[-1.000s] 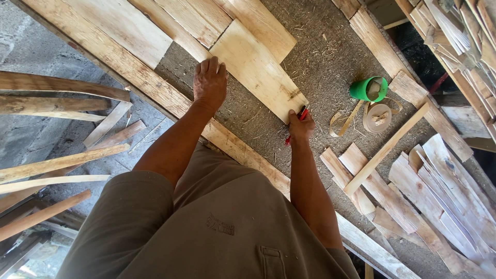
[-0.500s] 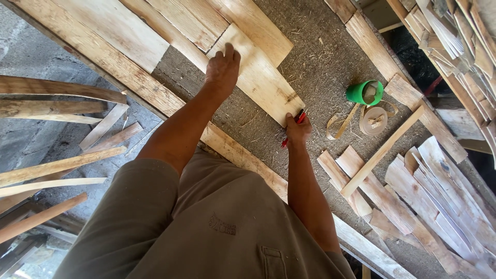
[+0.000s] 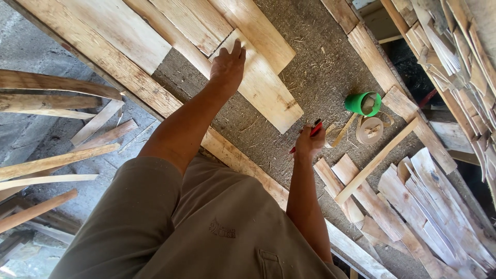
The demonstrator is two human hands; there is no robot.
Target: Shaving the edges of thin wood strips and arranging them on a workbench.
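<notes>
Fingers spread and pressed flat, the left hand rests on the upper end of a pale, short, flat wooden board that lies slantwise on the grey, chip-strewn work surface, its far end butting against longer planks. The right hand is closed around a slim red pencil-like marker – tip end hidden in the fist – and hovers near the board's lower corner, not touching it.

Beyond the right hand stand a small green plastic cup and a round wooden disc, with a thin wooden strip and a heap of rough offcuts past them. A long pale beam edges the surface on the left side.

The risk I see: the board is held down at one end only, so a push at the free corner could pivot it out of line. The cup sits close enough that a sweeping elbow or wrist might tip it.
</notes>
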